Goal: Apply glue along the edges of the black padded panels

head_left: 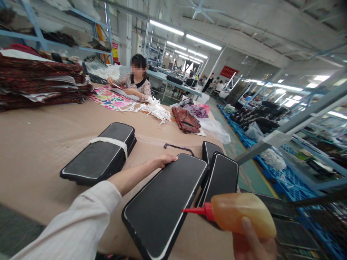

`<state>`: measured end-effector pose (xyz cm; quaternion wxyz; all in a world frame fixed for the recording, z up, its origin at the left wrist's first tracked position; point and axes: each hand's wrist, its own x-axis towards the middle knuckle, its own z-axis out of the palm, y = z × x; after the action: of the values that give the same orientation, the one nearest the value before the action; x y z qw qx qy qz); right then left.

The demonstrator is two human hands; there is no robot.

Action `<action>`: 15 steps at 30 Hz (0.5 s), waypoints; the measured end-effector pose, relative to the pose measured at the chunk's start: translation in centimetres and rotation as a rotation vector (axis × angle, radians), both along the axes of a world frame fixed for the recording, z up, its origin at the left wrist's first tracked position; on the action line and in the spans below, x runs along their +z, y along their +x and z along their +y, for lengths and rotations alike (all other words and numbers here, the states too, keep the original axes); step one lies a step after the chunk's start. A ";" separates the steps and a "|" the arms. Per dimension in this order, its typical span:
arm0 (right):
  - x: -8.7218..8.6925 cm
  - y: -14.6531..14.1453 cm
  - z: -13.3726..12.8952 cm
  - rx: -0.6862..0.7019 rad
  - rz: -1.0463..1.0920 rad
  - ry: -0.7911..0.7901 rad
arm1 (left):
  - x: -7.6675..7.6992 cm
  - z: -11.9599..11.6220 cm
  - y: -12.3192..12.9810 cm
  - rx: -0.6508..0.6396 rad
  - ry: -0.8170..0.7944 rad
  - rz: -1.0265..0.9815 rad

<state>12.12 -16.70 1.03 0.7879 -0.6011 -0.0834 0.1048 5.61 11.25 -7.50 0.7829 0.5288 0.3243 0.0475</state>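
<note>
A black rounded panel [165,202] with a thin white line along its border lies in front of me, its near end at the table's edge. At its far left corner my left hand [166,160] grips the rim, fingers closed and partly hidden. My right hand [251,236] is wrapped round a squeeze bottle [241,213] of amber liquid, tipped on its side. The bottle's red nozzle [199,210] points left, its tip at the panel's right edge. More black panels [221,175] lean to the right of it.
A stack of black panels [104,153] bound with a white strip sits at left. A dark bent strip [179,147] lies beyond my left hand. Across the table a person [138,79] handles material near white scraps [157,110] and patterned fabric [115,97]. A metal post [282,135] slants at right.
</note>
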 end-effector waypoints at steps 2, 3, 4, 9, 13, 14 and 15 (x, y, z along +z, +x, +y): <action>0.0 0.0 -0.1 0.011 0.008 -0.002 | 0.0 0.2 0.0 0.004 -0.007 0.006; 0.0 0.0 -0.2 0.017 0.007 -0.005 | -0.1 0.2 0.0 0.006 -0.011 0.010; 0.0 0.0 -0.2 0.016 0.002 -0.006 | -0.1 0.3 0.0 0.009 -0.014 0.014; -0.1 -0.2 -0.3 0.001 0.077 0.016 | -0.2 0.7 0.1 0.028 -0.028 0.037; -0.3 -0.2 -0.5 -0.030 0.085 -0.020 | -0.4 1.0 0.3 0.063 -0.032 0.060; -0.4 -0.1 -0.5 -0.025 0.091 -0.025 | -0.4 1.1 0.3 0.073 -0.033 0.064; -0.5 -0.1 -0.6 -0.022 0.095 -0.023 | -0.4 1.2 0.4 0.081 -0.033 0.068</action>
<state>12.05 -17.26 0.57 0.7851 -0.6053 -0.0383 0.1256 5.96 12.40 -7.90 0.7775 0.5034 0.3729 0.0557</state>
